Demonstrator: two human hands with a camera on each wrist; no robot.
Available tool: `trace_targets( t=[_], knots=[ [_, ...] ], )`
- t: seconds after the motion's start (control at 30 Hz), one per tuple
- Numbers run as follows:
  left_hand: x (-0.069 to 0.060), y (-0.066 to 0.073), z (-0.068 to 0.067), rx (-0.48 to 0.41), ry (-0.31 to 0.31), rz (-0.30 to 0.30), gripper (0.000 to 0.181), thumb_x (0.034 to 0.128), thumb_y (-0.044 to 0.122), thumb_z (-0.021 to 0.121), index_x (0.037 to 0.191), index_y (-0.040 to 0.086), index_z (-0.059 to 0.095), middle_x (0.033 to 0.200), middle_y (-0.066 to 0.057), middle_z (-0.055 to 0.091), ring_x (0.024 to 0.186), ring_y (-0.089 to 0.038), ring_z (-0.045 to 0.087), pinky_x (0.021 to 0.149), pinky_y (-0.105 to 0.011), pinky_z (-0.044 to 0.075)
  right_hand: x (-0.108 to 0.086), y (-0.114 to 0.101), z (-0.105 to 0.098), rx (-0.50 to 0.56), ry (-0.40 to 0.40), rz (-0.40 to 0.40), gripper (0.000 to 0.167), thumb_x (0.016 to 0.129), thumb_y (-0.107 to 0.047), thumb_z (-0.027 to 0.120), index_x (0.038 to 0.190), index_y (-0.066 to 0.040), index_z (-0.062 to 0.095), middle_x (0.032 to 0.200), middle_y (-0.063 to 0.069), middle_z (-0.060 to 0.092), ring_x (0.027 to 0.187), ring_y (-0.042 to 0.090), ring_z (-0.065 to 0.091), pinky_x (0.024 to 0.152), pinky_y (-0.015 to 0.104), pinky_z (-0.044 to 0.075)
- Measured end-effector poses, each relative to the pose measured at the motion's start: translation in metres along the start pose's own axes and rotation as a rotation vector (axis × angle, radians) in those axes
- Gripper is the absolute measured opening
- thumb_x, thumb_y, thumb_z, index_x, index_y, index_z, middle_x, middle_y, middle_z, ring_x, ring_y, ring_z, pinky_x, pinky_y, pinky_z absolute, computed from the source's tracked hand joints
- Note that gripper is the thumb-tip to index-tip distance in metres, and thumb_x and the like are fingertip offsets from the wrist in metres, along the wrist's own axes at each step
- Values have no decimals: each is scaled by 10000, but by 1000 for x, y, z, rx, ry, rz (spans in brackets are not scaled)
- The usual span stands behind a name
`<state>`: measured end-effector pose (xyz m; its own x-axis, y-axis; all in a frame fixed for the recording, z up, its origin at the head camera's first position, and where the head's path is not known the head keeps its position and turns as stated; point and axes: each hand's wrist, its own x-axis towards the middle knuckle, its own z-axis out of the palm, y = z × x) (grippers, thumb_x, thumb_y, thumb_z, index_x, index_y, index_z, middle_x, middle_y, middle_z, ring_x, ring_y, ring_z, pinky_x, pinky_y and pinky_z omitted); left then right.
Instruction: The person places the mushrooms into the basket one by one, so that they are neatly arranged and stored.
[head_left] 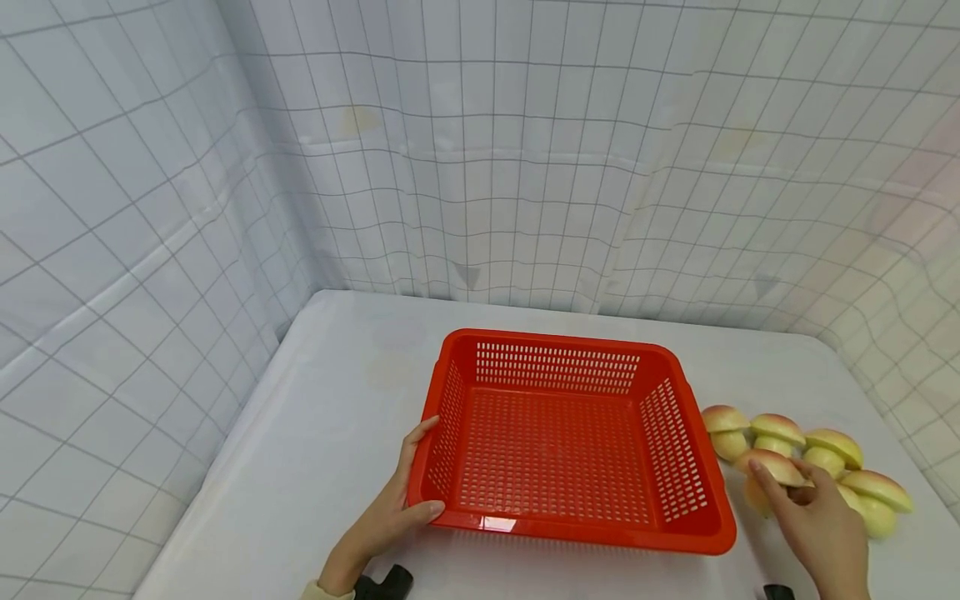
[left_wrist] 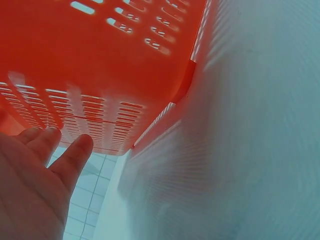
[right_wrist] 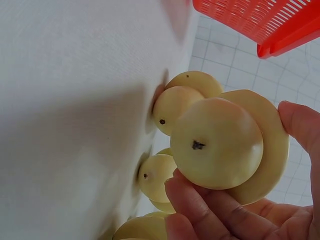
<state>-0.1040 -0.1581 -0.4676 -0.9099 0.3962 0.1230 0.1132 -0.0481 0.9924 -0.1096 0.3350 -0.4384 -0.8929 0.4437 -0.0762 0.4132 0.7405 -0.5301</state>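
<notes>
Counted by kind: one red basket (head_left: 562, 532); one left hand (head_left: 393, 508); one right hand (head_left: 825, 529); at least five mushroom-shaped pieces (head_left: 777, 429), exact total uncertain behind the right hand; two black objects (head_left: 395, 581), partly visible; one white table (head_left: 322, 400).

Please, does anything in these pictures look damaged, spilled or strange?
Nothing looks spilled or damaged. Only the fruit-like pieces right of the red basket look odd: round, apple-like bodies under wide, mushroom-like caps. The right hand holds one.
</notes>
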Motion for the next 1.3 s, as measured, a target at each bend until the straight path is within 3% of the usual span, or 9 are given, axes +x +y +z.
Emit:
trace_targets(
  t=[0.23, 0.47, 0.77, 0.8, 0.9, 1.03, 1.2, 1.3],
  knots=[
    [1, 0, -1, -6, -8, 3, 880, 783, 146, 630, 1486, 252, 112, 1403, -207, 219, 1134, -448, 409, 822, -427, 514, -1, -1, 1, 55, 71, -27, 841, 854, -612, 546, 1358, 49, 412, 1026, 267, 643, 986, 489, 534, 740, 549, 405],
    [1, -1, -1, -4, -8, 2, 879, 778, 153, 629, 1483, 234, 111, 1396, -218, 221, 1131, -458, 410, 822, -433, 513, -1, -6, -2, 116, 154, -70, 765, 866, -530, 592, 1352, 36, 422, 999, 254, 656, 992, 460, 548, 727, 497, 375],
    [1, -3, -2, -15, -17, 14, 872, 784, 143, 621, 1485, 224, 109, 1398, -217, 220, 1138, -453, 406, 828, -435, 510, 5, -22, -9, 143, 150, -49, 803, 837, -561, 613, 1393, -19, 408, 1046, 284, 632, 995, 408, 554, 672, 441, 372],
    [0, -3, -2, -15, -18, 13, 870, 784, 143, 620, 1485, 224, 110, 1398, -216, 220, 1138, -451, 406, 829, -434, 510, 5, -24, -10, 147, 157, -52, 794, 829, -560, 626, 1386, -31, 421, 1039, 284, 634, 967, 383, 568, 673, 440, 372],
    [0, -3, -2, -17, -19, 14, 867, 786, 142, 618, 1484, 219, 111, 1398, -215, 218, 1134, -454, 407, 830, -436, 510, 7, -28, -11, 177, 182, -67, 777, 806, -533, 673, 1371, -50, 447, 1034, 265, 646, 775, 90, 595, 690, 419, 365],
    [1, -3, -2, -10, -22, 25, 868, 785, 142, 617, 1485, 208, 108, 1400, -216, 214, 1134, -457, 405, 832, -438, 509, 7, -33, -13, 198, 206, -100, 754, 788, -501, 713, 1354, -66, 471, 996, 228, 669, 640, -191, 375, 692, 374, 345],
    [1, -4, -2, -6, -20, 35, 864, 785, 134, 615, 1485, 206, 113, 1403, -212, 216, 1134, -451, 405, 828, -438, 510, 9, -39, -17, 206, 226, -163, 708, 782, -470, 734, 1329, -89, 497, 762, -3, 695, 631, -182, 431, 606, 272, 346],
    [0, -4, -3, -8, -18, 41, 859, 787, 128, 613, 1485, 210, 120, 1404, -210, 217, 1134, -450, 406, 825, -440, 512, 10, -43, -19, 218, 224, -180, 705, 775, -464, 744, 1327, -102, 497, 755, -62, 684, 622, -182, 463, 572, 240, 361]
  ],
)
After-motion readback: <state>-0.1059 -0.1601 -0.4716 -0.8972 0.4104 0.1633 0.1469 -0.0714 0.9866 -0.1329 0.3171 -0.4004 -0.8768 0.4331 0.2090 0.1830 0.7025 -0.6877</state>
